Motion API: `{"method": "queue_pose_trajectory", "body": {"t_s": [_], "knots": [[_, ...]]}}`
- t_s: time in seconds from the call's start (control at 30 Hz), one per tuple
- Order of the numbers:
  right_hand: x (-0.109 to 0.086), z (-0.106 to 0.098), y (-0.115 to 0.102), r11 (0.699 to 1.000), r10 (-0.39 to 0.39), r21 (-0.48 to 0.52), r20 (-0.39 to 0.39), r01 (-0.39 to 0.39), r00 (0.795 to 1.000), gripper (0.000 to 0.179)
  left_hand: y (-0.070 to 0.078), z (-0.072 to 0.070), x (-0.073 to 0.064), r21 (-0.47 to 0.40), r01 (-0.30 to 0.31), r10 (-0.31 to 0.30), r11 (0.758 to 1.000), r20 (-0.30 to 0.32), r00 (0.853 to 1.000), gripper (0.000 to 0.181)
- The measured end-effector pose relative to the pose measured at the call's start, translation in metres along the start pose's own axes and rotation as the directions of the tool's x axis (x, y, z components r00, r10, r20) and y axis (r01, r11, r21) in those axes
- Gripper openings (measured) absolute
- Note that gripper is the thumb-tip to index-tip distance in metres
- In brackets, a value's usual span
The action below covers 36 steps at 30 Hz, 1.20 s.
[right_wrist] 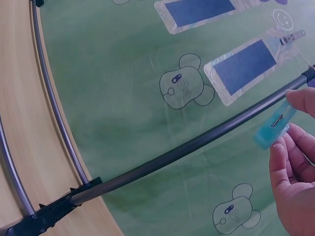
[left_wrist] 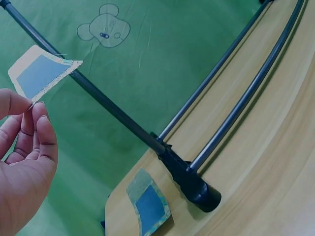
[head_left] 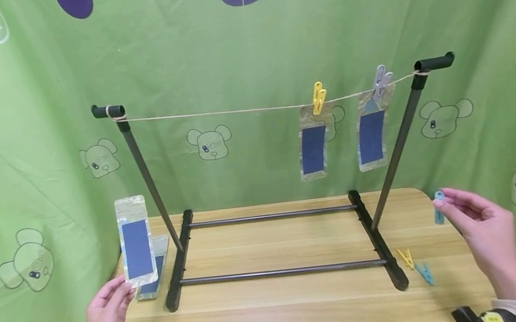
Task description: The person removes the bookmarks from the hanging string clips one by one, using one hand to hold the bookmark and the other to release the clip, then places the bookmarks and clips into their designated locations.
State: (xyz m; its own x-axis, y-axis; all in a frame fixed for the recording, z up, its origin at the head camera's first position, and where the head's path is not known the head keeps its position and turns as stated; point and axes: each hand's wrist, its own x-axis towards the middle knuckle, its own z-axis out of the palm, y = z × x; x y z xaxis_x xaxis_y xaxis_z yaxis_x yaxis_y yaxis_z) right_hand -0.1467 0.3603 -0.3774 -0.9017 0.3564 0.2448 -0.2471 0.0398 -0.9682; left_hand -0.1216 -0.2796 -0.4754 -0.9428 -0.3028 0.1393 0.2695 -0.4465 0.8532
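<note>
My left hand (head_left: pixel 107 314) pinches the lower edge of an upright long card (head_left: pixel 136 242) with a dark blue panel and a marbled pale border. Behind it, a similar card (left_wrist: pixel 150 206) lies on the table beside the rack's left foot. Out at the right, my right hand (head_left: pixel 486 223) holds a light blue clothespin (right_wrist: pixel 275 125) between thumb and fingers. From the string (head_left: pixel 232 111) hang two more such cards, one (head_left: pixel 313 149) under a yellow clothespin (head_left: pixel 319 98), the other (head_left: pixel 372 136) under grey clothespins (head_left: pixel 381 83).
A black rack (head_left: pixel 282 272) with two uprights stands on the wooden table (head_left: pixel 278 310), the string tied between its tops. By its right foot lie a yellow clothespin (head_left: pixel 405 259) and a blue clothespin (head_left: pixel 425 273). A green patterned curtain (head_left: pixel 233 50) surrounds the table.
</note>
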Motion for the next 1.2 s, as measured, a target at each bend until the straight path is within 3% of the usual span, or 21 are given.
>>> {"method": "queue_pose_trajectory", "body": {"t_s": [0.77, 1.2], "knots": [[-0.001, -0.025, 0.021, 0.995, 0.101, -0.012, -0.023, -0.101, 0.995, 0.037, -0.008, -0.025, 0.001, 0.006, 0.069, -0.069, 0.998, -0.050, 0.996, 0.030], [-0.004, -0.043, 0.039, 0.982, 0.177, -0.053, -0.064, -0.181, 0.982, 0.037, -0.018, -0.041, 0.009, 0.090, 0.190, -0.188, 0.978, -0.032, 0.982, 0.029]]}}
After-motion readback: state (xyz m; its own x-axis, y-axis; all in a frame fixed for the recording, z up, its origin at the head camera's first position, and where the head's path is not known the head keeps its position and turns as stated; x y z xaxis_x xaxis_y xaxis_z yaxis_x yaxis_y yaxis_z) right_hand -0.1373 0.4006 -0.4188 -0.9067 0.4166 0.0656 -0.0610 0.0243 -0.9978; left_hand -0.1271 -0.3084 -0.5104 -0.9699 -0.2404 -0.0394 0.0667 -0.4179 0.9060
